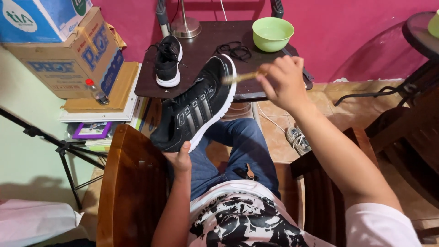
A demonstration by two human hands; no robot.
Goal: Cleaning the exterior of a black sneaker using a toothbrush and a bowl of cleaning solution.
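My left hand [179, 160] grips the heel end of a black sneaker with a white sole [196, 105], holding it tilted up over my lap. My right hand [282, 82] is shut on a thin tan brush [240, 77] whose blurred tip touches the sneaker's white sole edge near the toe. A second black sneaker [167, 60] stands on the small dark table [206, 45] ahead, beside loose black laces [234, 49] and a green bowl [272, 33].
I sit in a wooden chair with arms [130, 183] on both sides. Stacked cardboard boxes [68, 50] and a small bottle [95, 90] sit at the left, a tripod leg [55, 144] below. A grey shoe [298, 139] lies on the tiled floor. Another dark table [420, 36] stands at the right.
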